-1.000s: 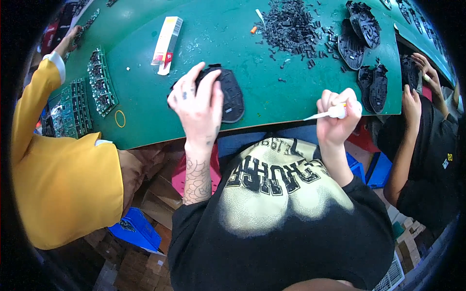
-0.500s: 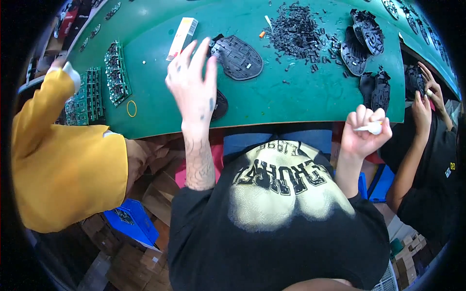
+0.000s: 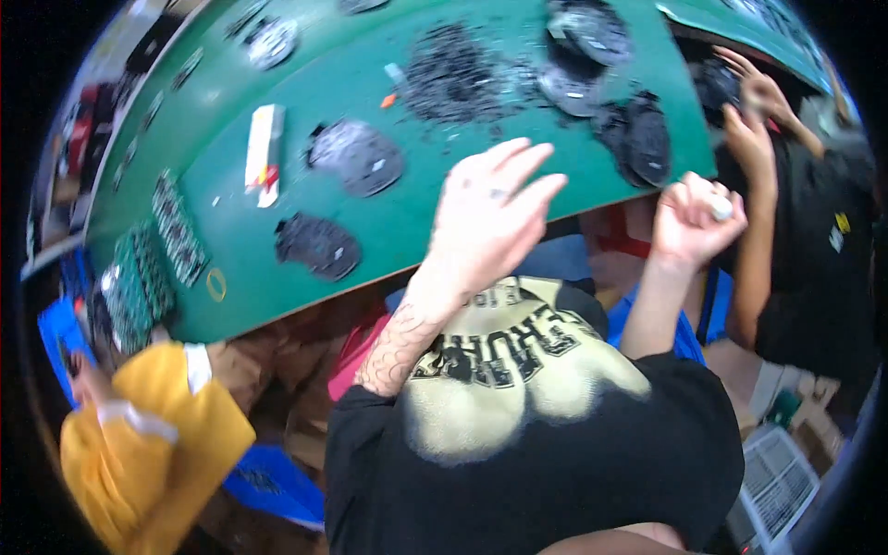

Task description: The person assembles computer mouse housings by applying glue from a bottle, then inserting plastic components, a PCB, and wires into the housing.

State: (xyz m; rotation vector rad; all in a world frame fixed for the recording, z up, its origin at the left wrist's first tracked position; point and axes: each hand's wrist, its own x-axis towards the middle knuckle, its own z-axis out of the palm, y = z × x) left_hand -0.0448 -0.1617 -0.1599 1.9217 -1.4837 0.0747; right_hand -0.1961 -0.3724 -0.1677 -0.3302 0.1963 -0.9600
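My left hand (image 3: 490, 208) is raised over the table's front edge, fingers spread, with nothing in it. Off to the right, my right hand (image 3: 696, 222) is closed around a small white object (image 3: 721, 208); only its rounded end shows, so its kind is unclear. To the left of my left hand lie two black ribbed plastic shells, one farther back (image 3: 359, 159) and one near the front edge (image 3: 317, 247). More black shells (image 3: 638, 139) rest on the table just beyond my right hand. The frame is somewhat blurred.
A heap of tiny black parts (image 3: 453, 79) sits mid-table beside an orange bit (image 3: 388, 101). Farther left are a long white box (image 3: 265, 148), circuit boards (image 3: 178, 227) and a yellow rubber band (image 3: 216, 285). Co-workers flank me: a yellow sleeve (image 3: 176, 435) left, hands (image 3: 754, 120) right.
My left hand has moved right, away from the box and shells. The right hand stays closed on the white object. The whole view has turned, and the left co-worker's arm has dropped lower.
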